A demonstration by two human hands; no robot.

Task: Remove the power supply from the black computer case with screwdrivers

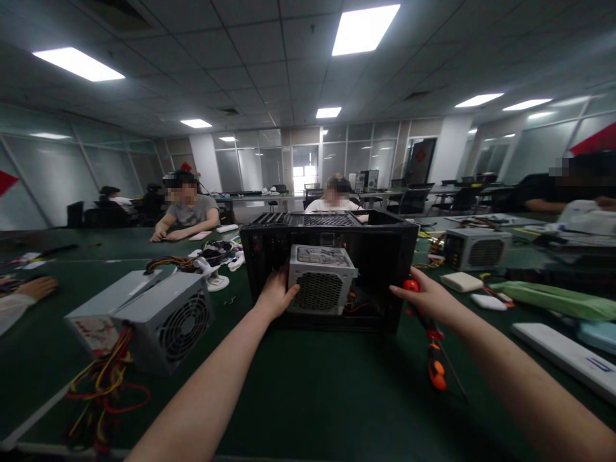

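Green table (308, 385) is running under everything. Near left, tangled wires (99, 378) are trailing beside two gray power supply units (163, 321), sitting close together. Near right, an orange-and-black screwdriver handle (436, 373) is lying beside a thin metal shaft (455, 373); a long white box (568, 359) is lying farther right.

Left hand (276, 295) is touching the gray-silver power supply (320, 289) at its left edge, thumb bending onto the front; other fingers are partly hiding, can't tell if closing on it. That unit is sitting tilted in the open side of the black computer case (332, 220), centre. Right hand (426, 295) is putting its thumb at the case's right edge; a red-orange knob (411, 285) is showing by the thumb, fingers mostly hiding, can't tell if gripping.

Beyond, right, another power supply (476, 250) is sitting. Across the table, a person in gray (195, 215) is leaning forearms down; a white-topped person (334, 204) is sitting behind the case.
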